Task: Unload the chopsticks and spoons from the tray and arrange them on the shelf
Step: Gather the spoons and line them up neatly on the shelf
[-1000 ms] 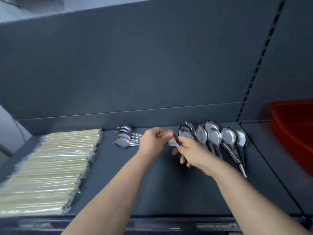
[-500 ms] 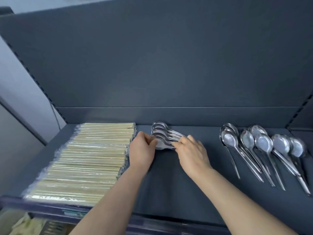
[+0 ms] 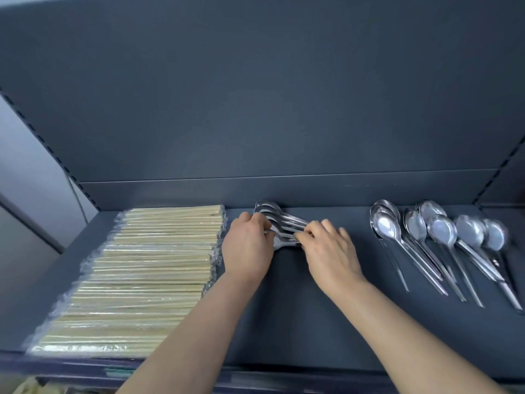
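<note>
Shiny steel spoons (image 3: 269, 211) lie nested, bowls overlapping.

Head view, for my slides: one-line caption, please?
Left hand and right hand hold stacked spoons on the shelf, between wrapped chopsticks and a spoon row.

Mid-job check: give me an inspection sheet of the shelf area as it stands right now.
Surface: dark shelf, flat.
Job's things: wrapped chopsticks in a block at left; spoon stack in the middle, handles pointing right; loose spoons fanned at right, bowls toward the back.
Clutter: nothing seen.
Hands: left hand grips the spoon stack at the bowls; right hand pinches its handles.
Cables: thin line by the left upright, cannot tell whether a cable.
Surroundings: dark back panel; tray not in view.
</note>
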{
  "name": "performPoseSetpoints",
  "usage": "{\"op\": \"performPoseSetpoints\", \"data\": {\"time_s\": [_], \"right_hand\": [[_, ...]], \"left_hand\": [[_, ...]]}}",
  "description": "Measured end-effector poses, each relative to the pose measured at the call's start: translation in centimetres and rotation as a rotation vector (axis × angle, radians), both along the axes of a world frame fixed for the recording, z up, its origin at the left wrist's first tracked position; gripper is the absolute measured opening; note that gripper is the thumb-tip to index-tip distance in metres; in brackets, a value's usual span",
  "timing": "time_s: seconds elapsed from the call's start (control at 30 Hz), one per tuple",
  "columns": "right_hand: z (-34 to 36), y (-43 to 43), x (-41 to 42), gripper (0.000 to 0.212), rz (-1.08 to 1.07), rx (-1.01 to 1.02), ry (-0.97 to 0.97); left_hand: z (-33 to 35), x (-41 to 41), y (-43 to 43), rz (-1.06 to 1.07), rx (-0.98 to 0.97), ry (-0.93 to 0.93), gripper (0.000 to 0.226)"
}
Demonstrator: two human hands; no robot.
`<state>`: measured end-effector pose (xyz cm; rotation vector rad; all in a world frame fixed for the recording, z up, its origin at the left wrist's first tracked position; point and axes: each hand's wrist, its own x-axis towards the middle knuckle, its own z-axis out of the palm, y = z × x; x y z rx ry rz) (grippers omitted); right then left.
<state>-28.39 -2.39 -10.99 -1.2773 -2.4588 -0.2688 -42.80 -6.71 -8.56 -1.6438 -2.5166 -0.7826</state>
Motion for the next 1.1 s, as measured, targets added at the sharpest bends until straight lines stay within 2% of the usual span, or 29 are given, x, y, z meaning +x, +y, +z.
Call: {"op": "performPoseSetpoints", "data": {"time_s": [0.23, 0.4, 0.5, 0.67, 0.77, 0.87, 0.97, 1.03, 1.1], "right_hand": [[0.2, 0.6, 5.2, 0.031, -0.097, 0.013, 0.017], [0.7, 1.5, 11.4, 0.03, -0.262, -0.009, 0.022], [1.0, 1.6, 14.8, 0.031, -0.354, -0.067, -0.016], [1.1, 1.9, 18.3, 0.039, -0.369, -0.187, 0.018], [1.1, 2.3, 19.1, 0.041, -0.317, -0.293, 0.036], [1.5, 2.9, 19.3, 0.032, -0.312, -0.306, 0.054], [2.5, 3.1, 18.6, 0.028, -0.282, -0.383, 0.33], [3.5, 2.9, 18.1, 0.028, -0.275, -0.611, 0.546], [3.8, 3.0, 17.9, 0.018, -0.249, -0.852, 0.731]], "left_hand": [[0.4, 5.3, 2.7, -0.215, -0.072, 0.107, 0.019], [0.2, 10.7, 5.8, -0.334, -0.178, -0.087, 0.031], [0.3, 13.7, 7.6, -0.298, -0.191, -0.248, 0.039], [0.5, 16.4, 10.4, -0.184, -0.203, -0.377, 0.05], [0.1, 16.8, 11.0, -0.148, -0.215, -0.418, 0.048], [0.1, 16.6, 10.6, -0.137, -0.19, -0.413, 0.034], [0.8, 16.7, 10.1, -0.21, -0.15, -0.422, 0.008], [1.5, 17.6, 10.0, -0.268, -0.101, -0.537, 0.008], [1.9, 18.7, 10.2, -0.312, -0.07, -0.657, 0.006]]}}
